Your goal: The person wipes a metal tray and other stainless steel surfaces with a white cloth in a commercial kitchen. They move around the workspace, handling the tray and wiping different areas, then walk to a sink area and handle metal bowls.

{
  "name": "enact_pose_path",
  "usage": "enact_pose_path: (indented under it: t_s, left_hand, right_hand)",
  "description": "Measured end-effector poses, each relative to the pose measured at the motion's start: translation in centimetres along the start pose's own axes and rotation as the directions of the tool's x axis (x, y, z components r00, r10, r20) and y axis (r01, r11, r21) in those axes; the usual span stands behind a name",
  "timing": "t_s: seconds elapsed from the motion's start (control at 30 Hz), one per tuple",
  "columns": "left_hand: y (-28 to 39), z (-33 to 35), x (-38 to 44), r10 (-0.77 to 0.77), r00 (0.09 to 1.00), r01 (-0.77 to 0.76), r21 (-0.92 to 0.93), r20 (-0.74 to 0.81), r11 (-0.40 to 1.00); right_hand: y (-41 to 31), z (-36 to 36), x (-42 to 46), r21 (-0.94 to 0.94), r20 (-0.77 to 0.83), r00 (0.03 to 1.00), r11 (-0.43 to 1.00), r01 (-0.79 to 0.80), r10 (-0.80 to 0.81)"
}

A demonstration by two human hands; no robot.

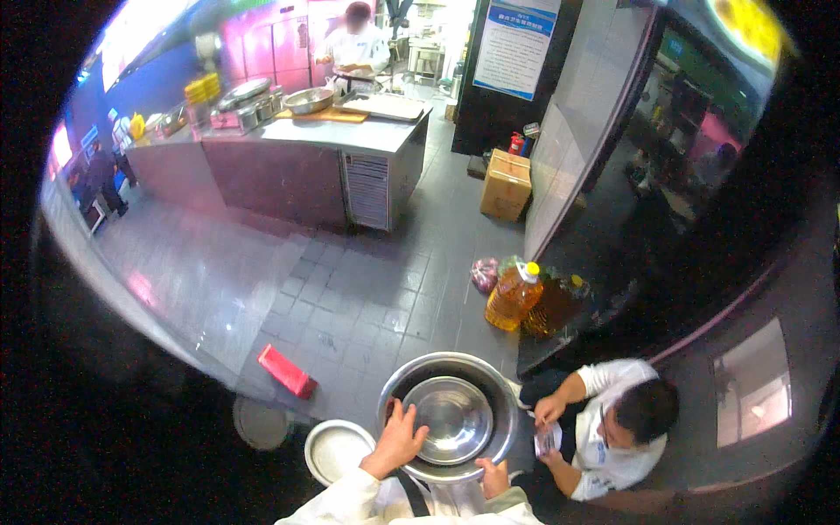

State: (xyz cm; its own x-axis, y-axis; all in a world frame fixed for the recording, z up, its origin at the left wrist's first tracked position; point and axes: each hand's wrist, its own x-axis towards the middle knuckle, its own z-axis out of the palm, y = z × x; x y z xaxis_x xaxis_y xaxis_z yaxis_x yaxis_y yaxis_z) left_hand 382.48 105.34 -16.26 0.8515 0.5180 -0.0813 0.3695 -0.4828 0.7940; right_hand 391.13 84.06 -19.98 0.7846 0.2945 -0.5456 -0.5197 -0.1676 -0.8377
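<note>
In front of my body is a large stainless steel bowl [502, 453], with a smaller steel bowl [453, 420] nested inside it. My left hand [399, 436] reaches over the near left rim, fingers spread and reaching inside; whether the fingertips touch the inner bowl cannot be told. My right hand [493, 478] grips the near right rim of the large bowl, thumb on top. A pale round basin [338, 453] lies to the left of the bowls, partly behind my left forearm.
A person [623, 433] sits or crouches close on the right. A red box-like object [287, 371] lies on the tiled floor [348, 302]. An oil jug [514, 298] stands near the glass wall, a cardboard box [506, 186] beyond. A steel counter [282, 174] and another person [357, 49] are farther off.
</note>
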Motion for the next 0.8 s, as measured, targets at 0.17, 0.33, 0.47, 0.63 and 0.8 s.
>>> enact_pose_path:
  t_s: [0.17,0.33,0.47,0.63,0.8]
  left_hand:
    - [-0.6,-2.9,18.0,0.096,0.991,-0.102,0.061,0.092,0.993]
    - [-1.7,-5.8,38.1,0.251,0.967,-0.252,0.020,0.050,0.967]
    - [-0.3,-12.9,50.9,0.272,0.958,-0.274,-0.015,-0.088,0.962]
    - [-4.3,-18.8,62.2,-0.134,0.969,0.091,-0.207,-0.207,0.974]
    - [-10.4,-20.1,75.9,-0.520,0.782,0.281,-0.552,-0.343,0.786]
  right_hand:
    - [-3.2,3.2,17.3,0.021,-0.092,0.996,1.000,-0.012,0.014]
    - [-15.0,12.5,32.8,0.110,-0.071,0.990,0.987,-0.117,0.125]
    - [-20.0,16.1,47.2,0.264,0.063,0.966,0.937,0.227,-0.251]
    - [-37.2,22.6,60.1,0.324,-0.091,0.995,0.943,0.077,-0.050]
    - [-45.2,27.0,78.9,0.348,-0.133,0.991,0.936,0.054,-0.007]
